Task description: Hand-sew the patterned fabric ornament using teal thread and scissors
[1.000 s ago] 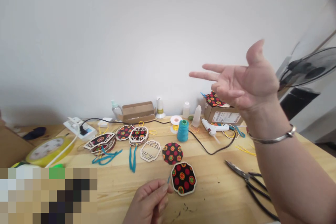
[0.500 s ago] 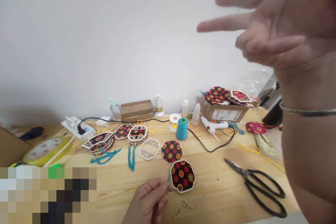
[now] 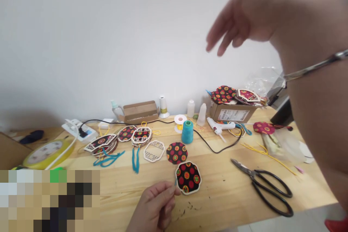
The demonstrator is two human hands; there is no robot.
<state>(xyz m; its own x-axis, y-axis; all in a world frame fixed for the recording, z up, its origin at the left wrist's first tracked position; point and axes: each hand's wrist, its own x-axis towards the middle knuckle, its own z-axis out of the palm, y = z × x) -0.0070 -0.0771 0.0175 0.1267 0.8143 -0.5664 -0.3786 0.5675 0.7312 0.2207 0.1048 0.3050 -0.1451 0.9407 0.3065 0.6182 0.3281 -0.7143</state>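
One carton label (image 3: 232,115) (print illegible) | left hand (image 3: 156,203) pinching blue cord (image 3: 175,181) | right hand (image 3: 257,11) raised, fingers apart

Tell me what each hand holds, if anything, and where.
Left hand: blue cord, pinched beside the framed fabric; which end is unclear. Right hand: nothing visible.

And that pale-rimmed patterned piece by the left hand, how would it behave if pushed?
The pale-rimmed patterned piece is probably stiff, since its rim looks like wood. It seems thin, so likely light. Lying broad side up, it would probably slide rather than roll.
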